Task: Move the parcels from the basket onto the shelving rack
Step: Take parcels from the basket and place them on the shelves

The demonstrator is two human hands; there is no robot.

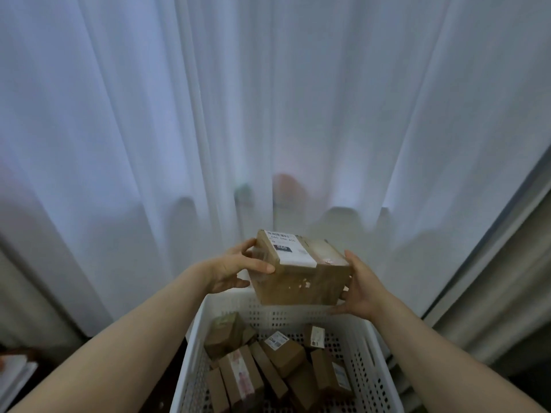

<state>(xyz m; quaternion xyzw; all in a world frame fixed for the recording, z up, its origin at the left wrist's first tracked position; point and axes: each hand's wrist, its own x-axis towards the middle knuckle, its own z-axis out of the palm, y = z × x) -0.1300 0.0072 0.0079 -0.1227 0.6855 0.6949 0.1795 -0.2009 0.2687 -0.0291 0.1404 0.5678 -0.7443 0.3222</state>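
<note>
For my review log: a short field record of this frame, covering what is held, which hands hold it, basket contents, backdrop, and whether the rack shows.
held parcel: brown cardboard box with a white label on top, lifted above the far end of the basket
left hand: grips the box's left side
right hand: grips its right side and lower edge
basket: white, perforated, directly below the box
loose parcels: several small cardboard boxes lying jumbled inside the basket
curtain: sheer, white, fills the background
shelving rack: not in view
</note>
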